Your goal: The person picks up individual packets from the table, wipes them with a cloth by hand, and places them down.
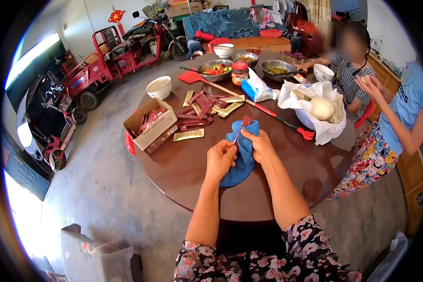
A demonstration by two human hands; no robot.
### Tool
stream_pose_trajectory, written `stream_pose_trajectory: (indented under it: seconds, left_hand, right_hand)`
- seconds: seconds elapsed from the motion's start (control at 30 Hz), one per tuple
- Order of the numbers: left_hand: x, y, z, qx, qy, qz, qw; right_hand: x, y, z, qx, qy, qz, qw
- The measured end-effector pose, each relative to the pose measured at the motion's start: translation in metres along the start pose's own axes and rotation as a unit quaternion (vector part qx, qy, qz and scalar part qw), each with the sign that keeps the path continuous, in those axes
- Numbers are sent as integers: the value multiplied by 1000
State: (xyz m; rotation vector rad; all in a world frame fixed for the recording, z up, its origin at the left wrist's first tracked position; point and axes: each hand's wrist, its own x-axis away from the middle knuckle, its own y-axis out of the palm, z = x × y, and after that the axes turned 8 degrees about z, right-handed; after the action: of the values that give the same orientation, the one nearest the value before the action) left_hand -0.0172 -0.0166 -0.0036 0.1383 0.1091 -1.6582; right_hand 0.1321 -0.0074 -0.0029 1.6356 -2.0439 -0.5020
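Observation:
My right hand (pixel 261 146) is closed around a bunched blue cloth (pixel 243 162) above the near part of the round table, and the cloth's lower end hangs to the tabletop. My left hand (pixel 222 157) pinches a thin strip beside the cloth; its kind is unclear. A small dark red flat piece (pixel 246 121) sticks up from the cloth's top, and whether it joins the strip cannot be made out. Beyond my hands lies a pile of dark red and gold sachets (pixel 203 104). An open cardboard box (pixel 157 127) of red sachets stands to the left.
Across the brown table (pixel 183 174) lie a red spatula (pixel 191 77) and a red-clawed back scratcher (pixel 286 123). A cloth-lined bowl (pixel 305 120) of buns, a red-lidded jar (pixel 240 74), tissues (pixel 257 89) and food bowls (pixel 215 69) stand farther back. Two people are at the right.

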Motion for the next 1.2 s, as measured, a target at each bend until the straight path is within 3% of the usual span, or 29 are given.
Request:
stream_pose_trajectory:
  seconds: [0.07,0.2,0.3,0.47,0.63,0.7,0.73,1.0,1.13,1.2]
  left_hand:
    - [0,2,3,-13,-7,-12,1000]
    - [6,5,7,-31,-5,7,999]
    - [0,2,-1,4,-6,46,999]
    - [0,2,6,-20,-34,19,999]
    - [3,1,7,-5,-41,-9,999]
    - [3,5,8,-22,-41,-26,999]
    - [5,4,8,-41,-43,-37,998]
    - [2,1,7,-30,-40,-52,997]
    - [4,2,6,3,-44,-23,999]
    - [5,0,6,26,-35,-6,999]
  right_hand:
    - [-7,-4,-4,-67,-24,50,996]
    - [-2,-6,-2,-92,5,56,994]
    - [5,4,0,55,29,-51,997]
    - [4,9,7,156,-38,-43,986]
    - [4,8,0,86,-30,-19,996]
    - [-2,5,0,70,-63,54,994]
    - [-3,2,-7,42,-34,67,996]
    - [-15,-9,-8,-92,-30,100,990]
    - [-9,-6,-7,-135,4,49,990]
    - [-3,2,0,-19,13,-8,1000]
